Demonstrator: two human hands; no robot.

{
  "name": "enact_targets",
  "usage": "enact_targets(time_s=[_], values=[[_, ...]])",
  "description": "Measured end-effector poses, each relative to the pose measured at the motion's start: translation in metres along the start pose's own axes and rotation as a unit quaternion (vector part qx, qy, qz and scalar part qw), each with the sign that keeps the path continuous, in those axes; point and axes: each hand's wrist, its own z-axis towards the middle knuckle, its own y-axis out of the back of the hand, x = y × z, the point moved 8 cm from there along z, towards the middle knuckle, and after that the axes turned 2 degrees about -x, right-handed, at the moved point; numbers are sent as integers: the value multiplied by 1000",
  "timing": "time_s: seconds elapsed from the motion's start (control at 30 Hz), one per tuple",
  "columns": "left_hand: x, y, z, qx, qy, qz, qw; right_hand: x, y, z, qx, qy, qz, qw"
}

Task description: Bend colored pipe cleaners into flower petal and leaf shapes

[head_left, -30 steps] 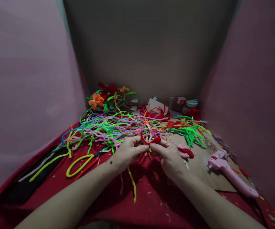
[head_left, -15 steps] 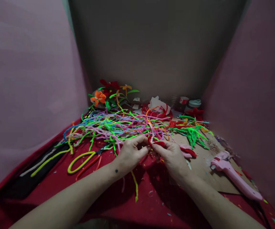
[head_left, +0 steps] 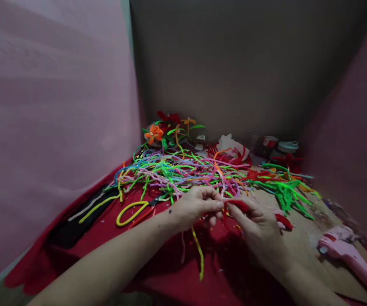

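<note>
Between my two hands is a red pipe cleaner (head_left: 239, 204), bent, with one end hanging down. My left hand (head_left: 199, 205) pinches it at its left end, thumb against the fingers. My right hand (head_left: 256, 225) is closed on the other part, its fingers hiding some of the red piece. Just behind the hands lies a tangled heap of pipe cleaners (head_left: 170, 170) in green, pink, purple, blue and orange. A yellow pipe cleaner (head_left: 199, 255) hangs below my left hand. Scissors (head_left: 132, 213) with yellow and red handles lie left of it.
A pink glue gun (head_left: 343, 246) lies on the cardboard (head_left: 301, 238) at right. Green pipe cleaner pieces (head_left: 287, 195) sit behind it. Orange flowers (head_left: 154, 133) and red ones stand at the back left. A black flat item (head_left: 75, 225) lies left on the red cloth (head_left: 107, 238).
The view has turned left, so everything sits further right. My hands have drawn slightly apart, and the red pipe cleaner now shows a strand hanging between them.
</note>
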Motion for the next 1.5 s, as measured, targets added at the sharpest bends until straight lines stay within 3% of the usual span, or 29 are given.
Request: enact_targets(time_s=[0.1,0.17,0.3,0.37,0.47,0.53,0.57,0.63,0.7,0.77,0.83,0.9,0.93,1.0,1.07,1.1,1.13,1.2,1.33,1.5], values=[[6,5,0,-4,45,-16,999,25,-1,-6,-9,169,-119,978],[7,6,-2,-4,55,11,998,35,-3,-10,-20,235,-166,958],[2,-4,-6,37,62,78,994,44,-6,-13,-26,266,-224,937],[1,-5,-6,29,58,108,992,45,-5,-14,-28,266,-224,937],[-7,-4,-6,-19,-32,209,977,43,-4,-15,-41,263,-226,937],[-21,-8,-10,-60,-175,358,915,42,-3,-17,-49,260,-246,933],[-28,-14,-16,-81,-252,444,856,42,-3,-17,-51,256,-258,930],[-35,-29,-30,-117,-378,585,708,41,-2,-17,-57,236,-263,934],[-36,-42,-41,-142,-444,667,581,33,2,-12,-60,163,-211,962],[-36,-48,-46,-154,-469,709,503,11,4,-5,-47,23,-84,995],[-36,-51,-47,-154,-474,730,468,-18,-5,-3,-7,-139,95,986],[-39,-49,-44,-154,-471,721,485,-33,-17,-3,19,-230,261,937],[-43,-44,-42,-159,-461,699,524,-36,-19,-2,20,-248,313,916],[-51,-29,-35,-158,-417,606,659,-39,-17,1,7,-249,354,902],[-52,-12,-23,-126,-324,461,816,-37,-10,4,-11,-230,330,915],[-48,-7,-17,-101,-265,391,876,-36,-7,5,-13,-222,307,925],[-44,-3,-13,-83,-213,332,915,-35,-5,5,-14,-217,282,935],[-37,-1,-9,-54,-139,267,952,-33,-4,4,-10,-208,246,947],[-21,-6,-5,13,-64,232,971,-28,-7,2,8,-188,212,959],[-18,-3,-4,-18,-57,235,970,-23,-9,1,42,-184,162,969]])
